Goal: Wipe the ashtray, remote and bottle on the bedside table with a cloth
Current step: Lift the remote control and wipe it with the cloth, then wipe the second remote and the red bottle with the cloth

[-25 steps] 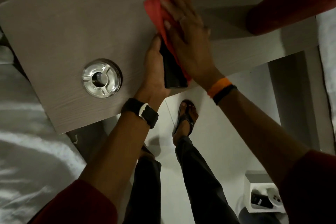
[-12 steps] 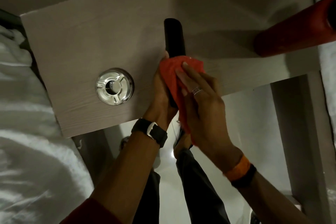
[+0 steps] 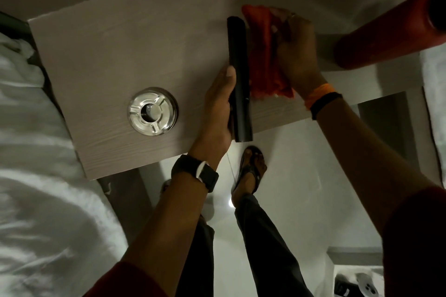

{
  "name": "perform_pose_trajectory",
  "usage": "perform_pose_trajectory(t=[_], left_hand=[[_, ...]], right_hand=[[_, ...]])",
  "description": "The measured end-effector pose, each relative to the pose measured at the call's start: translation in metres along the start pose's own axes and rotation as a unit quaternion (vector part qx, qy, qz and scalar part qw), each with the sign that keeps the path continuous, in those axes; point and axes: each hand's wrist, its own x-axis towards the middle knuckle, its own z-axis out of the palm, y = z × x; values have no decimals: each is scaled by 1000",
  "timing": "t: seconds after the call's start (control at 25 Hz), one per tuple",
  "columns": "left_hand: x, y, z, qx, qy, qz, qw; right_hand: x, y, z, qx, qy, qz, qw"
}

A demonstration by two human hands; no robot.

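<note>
We see the cloth (image 3: 266,55) has slid up to the remote's (image 3: 239,79) right side; half a second ago it covered the near end. Left hand (image 3: 217,108) grips the remote above the bedside table (image 3: 115,50), right hand (image 3: 296,48) clutches the cloth (remote nearly done). Ashtray (image 3: 152,111) and bottle (image 3: 386,31) sit untouched on the table.

Dim room: pale glossy floor (image 3: 301,176), white bedding (image 3: 36,200) left of wood-grain bedside table (image 3: 120,55).
</note>
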Motion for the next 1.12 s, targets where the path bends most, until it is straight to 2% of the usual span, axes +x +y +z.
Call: perform_pose_trajectory(t=[0.12,0.2,0.32,0.4,0.48,0.52,0.6,0.68,0.76,0.88,0.96,1.04,1.12], left_hand=[[12,-8,9,120,85,118,982],[28,-19,14,213,175,167,947],[46,-27,24,330,290,174,881],[53,-28,30,360,326,161,859],[55,-30,34,372,335,165,850],[55,-30,35,378,336,171,846],[53,-30,35,372,333,193,845],[49,-22,36,354,335,208,848],[46,-12,37,374,339,191,842],[43,7,47,426,330,232,810],[41,22,66,434,281,287,806],[39,39,96,419,183,368,810],[30,53,130,411,67,459,785]], right_hand=[[-20,14,-29,-29,49,91,994],[-47,15,-42,-1,69,128,989],[-88,14,-48,66,87,138,985],[-109,26,-46,94,111,159,977],[-118,39,-45,58,166,162,971],[-116,46,-42,2,172,129,977],[-101,59,-27,-142,92,35,985],[-86,68,-12,-275,-35,-28,960],[-95,80,-7,-335,-97,-71,934],[-147,98,-23,-318,-136,-115,931],[-177,106,-38,-298,-146,-132,934],[-184,112,-50,-267,-107,-105,952],[-183,114,-59,-185,-8,-28,982]])
